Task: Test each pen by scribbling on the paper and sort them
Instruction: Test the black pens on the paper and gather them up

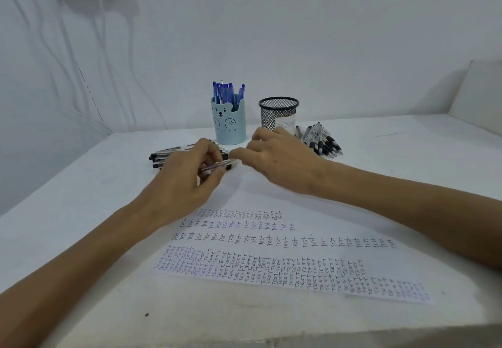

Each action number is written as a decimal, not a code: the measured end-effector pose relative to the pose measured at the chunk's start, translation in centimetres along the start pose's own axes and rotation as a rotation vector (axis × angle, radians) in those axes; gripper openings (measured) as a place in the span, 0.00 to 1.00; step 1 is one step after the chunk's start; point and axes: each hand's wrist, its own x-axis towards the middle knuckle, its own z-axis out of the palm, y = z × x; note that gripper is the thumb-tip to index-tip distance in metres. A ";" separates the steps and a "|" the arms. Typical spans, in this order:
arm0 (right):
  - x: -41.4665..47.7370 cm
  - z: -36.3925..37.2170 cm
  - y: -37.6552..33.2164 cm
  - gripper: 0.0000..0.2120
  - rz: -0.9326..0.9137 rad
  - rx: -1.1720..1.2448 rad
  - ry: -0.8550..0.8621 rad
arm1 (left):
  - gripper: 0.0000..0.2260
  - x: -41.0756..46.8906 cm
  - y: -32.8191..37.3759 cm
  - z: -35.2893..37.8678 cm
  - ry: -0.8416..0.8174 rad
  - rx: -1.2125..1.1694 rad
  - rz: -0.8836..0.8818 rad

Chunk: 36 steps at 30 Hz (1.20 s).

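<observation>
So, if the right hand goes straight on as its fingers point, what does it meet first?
Most likely the clear pen held by the left hand, just ahead of the right hand; depth is unclear.

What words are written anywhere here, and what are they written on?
"TEST": handwritten over and over in rows, in capitals and in small letters, black and blue ink, on the paper.
The printed label inside the black mesh cup: too small to read.
Print on the pens lying beside that cup: too blurred to read.
The blue bear cup: only a drawn face, no words.
</observation>
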 end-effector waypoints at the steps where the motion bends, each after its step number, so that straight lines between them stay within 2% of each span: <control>1: 0.0 0.0 0.4 0.13 0.005 -0.007 -0.015 | 0.07 0.0 -0.1 -0.1 -0.012 -0.015 -0.013; 5: -0.2 -0.3 0.5 0.09 0.064 0.037 -0.047 | 0.07 -0.2 0.3 -0.3 -0.088 -0.081 -0.017; 8: -0.8 -0.7 0.3 0.15 0.161 0.092 -0.075 | 0.07 -0.5 0.3 -0.1 -0.132 -0.105 -0.021; 11: -0.8 -1.3 0.8 0.33 0.335 0.184 -0.150 | 0.22 -0.8 0.0 -0.3 -0.296 0.128 0.021; 14: -0.7 -1.5 1.2 0.38 0.414 0.215 -0.115 | 0.41 -0.8 0.4 -0.3 -0.528 0.295 0.037; 17: -0.8 -1.5 1.3 0.39 0.479 0.368 -0.078 | 0.45 -0.6 0.5 -0.4 -0.672 0.297 0.036; 21: -1.1 -1.6 0.8 0.36 0.448 0.450 -0.028 | 0.45 0.1 0.4 -1.7 -0.774 0.358 -0.016; 26: -1.0 -2.4 0.0 0.30 0.417 0.662 0.020 | 0.45 0.3 -0.2 -3.4 -0.770 0.393 -0.044; 28: -1.0 -2.2 -0.3 0.24 0.435 0.719 0.086 | 0.45 0.3 -0.7 -3.8 -0.749 0.358 -0.046; 32: -0.8 -1.9 -1.4 0.23 0.600 0.829 0.251 | 0.46 -0.1 -1.2 -3.3 -0.717 0.263 -0.030; 34: -0.7 -2.4 -1.7 0.25 0.706 0.977 0.226 | 0.47 -0.2 -0.9 -2.7 -0.702 0.266 -0.036; 36: -0.6 -2.8 -1.8 0.27 0.805 1.226 0.156 | 0.48 -0.2 -0.5 -2.2 -0.703 0.288 -0.015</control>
